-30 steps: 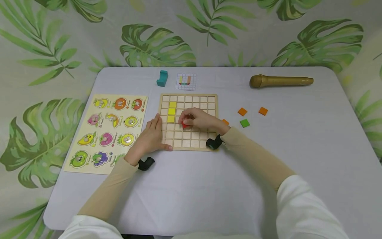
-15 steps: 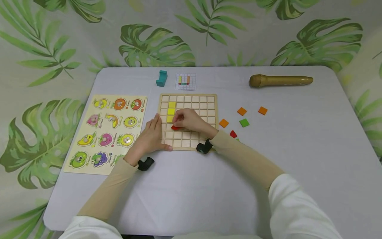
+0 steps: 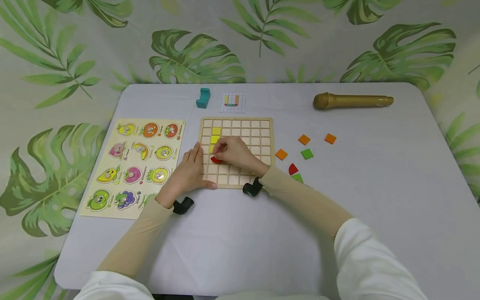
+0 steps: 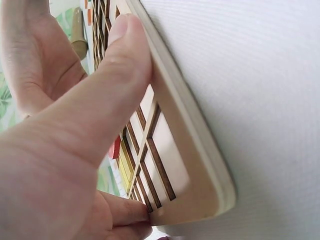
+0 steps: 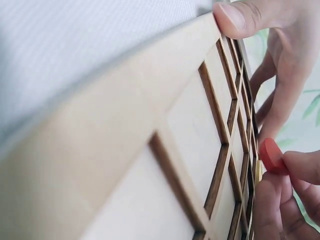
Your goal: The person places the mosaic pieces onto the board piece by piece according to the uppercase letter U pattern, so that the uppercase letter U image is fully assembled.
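Note:
A wooden grid board [image 3: 268, 160] lies mid-table, with several yellow square tiles [image 3: 216, 135] seated in one column near its left side. My left hand [image 3: 189, 173] rests on the board's near left corner, thumb along the front edge and extended fingers at the left edge. Between thumb and fingers, my right hand [image 3: 238, 153] pinches a red quarter-round tile [image 5: 271, 156]. That tile is tilted, over the cell just below the yellow column. The right hand covers some of the grid's middle cells in the head view.
Right of the board lie several orange tiles [image 3: 304, 139], two green tiles [image 3: 307, 154] and another red quarter-round tile [image 3: 293, 168]. A fruit puzzle board [image 3: 112, 164] is on the left. Behind stand a teal block [image 3: 203, 98], a pattern card [image 3: 233, 102] and a wooden microphone [image 3: 352, 101].
My right hand has carried the red tile left across the grid to below the yellow column. The loose red and green tiles on the right have come into view. The left hand stays put.

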Demonstrator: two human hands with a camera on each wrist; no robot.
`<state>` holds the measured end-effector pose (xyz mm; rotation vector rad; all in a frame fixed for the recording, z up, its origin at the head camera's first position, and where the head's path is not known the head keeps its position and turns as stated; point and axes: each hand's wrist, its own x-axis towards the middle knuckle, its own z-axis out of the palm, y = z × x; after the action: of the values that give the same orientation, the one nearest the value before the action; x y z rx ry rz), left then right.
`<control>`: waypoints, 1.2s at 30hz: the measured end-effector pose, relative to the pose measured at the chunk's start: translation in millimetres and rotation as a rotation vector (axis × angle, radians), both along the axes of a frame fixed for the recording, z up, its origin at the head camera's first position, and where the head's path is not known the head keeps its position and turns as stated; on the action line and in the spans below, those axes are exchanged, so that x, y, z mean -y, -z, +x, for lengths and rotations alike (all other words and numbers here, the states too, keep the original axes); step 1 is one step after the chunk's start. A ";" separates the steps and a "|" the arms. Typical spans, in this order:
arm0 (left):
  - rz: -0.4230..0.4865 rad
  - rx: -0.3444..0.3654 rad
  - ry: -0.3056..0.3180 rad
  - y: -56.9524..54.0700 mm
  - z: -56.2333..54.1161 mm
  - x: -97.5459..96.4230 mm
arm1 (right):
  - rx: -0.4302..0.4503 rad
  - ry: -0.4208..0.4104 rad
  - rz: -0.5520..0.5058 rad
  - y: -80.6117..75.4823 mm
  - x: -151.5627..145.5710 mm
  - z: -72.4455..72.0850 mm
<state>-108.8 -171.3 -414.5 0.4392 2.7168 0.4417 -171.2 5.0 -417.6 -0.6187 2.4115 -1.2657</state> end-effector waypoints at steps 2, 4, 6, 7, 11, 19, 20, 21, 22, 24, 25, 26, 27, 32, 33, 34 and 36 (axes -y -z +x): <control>-0.004 -0.007 0.007 -0.2 -0.2 0.1 | -0.009 0.003 -0.006 1.2 1.5 0.1; -0.006 -0.011 0.009 -0.2 -0.3 0.3 | -0.023 0.007 -0.008 3.1 3.1 0.6; -0.003 -0.017 0.012 -0.5 -0.4 0.6 | -0.045 0.011 -0.003 3.7 4.5 1.9; -0.002 -0.018 0.013 -0.5 -0.3 0.8 | -0.063 0.009 0.009 3.6 5.1 2.7; 0.003 -0.019 0.013 -0.9 0.1 0.9 | -0.125 -0.004 0.067 3.7 7.4 4.4; -0.004 -0.011 0.010 0.3 -0.7 0.0 | -0.156 -0.020 0.156 2.2 10.8 4.8; -0.002 -0.008 0.007 0.3 -0.8 -0.1 | -0.165 -0.022 0.165 1.5 11.2 5.0; 0.001 -0.006 0.005 0.3 -0.8 -0.1 | -0.175 -0.022 0.175 1.0 11.7 5.1; 0.002 -0.003 0.002 0.4 -0.7 0.0 | -0.184 -0.022 0.185 0.6 12.1 5.4; 0.006 -0.003 0.001 0.4 -0.6 -0.2 | -0.199 -0.019 0.201 -0.2 12.7 6.1; 0.005 -0.004 -0.001 0.5 -0.6 -0.3 | -0.207 -0.016 0.208 -0.3 12.9 6.4; 0.005 -0.007 -0.001 0.5 -0.5 -0.2 | -0.213 -0.014 0.211 -0.5 13.1 6.8; 0.004 -0.007 -0.003 0.5 -0.5 -0.2 | -0.218 -0.012 0.215 -0.4 13.2 7.1; -0.001 -0.009 -0.008 -0.2 0.3 -0.5 | -0.189 -0.019 0.191 -2.0 11.2 7.7; -0.002 -0.004 -0.010 -0.2 0.4 -0.6 | -0.175 -0.024 0.181 -2.0 10.2 7.5; -0.002 -0.003 -0.010 -0.2 0.4 -0.5 | -0.155 -0.026 0.167 -1.8 9.0 6.9; 0.002 0.004 -0.013 0.2 0.3 -0.3 | -0.120 -0.026 0.139 -0.7 5.7 5.2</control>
<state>-108.5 -171.0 -414.7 0.4207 2.7173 0.4479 -166.1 -0.8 -416.9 -0.7015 2.5535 -1.0673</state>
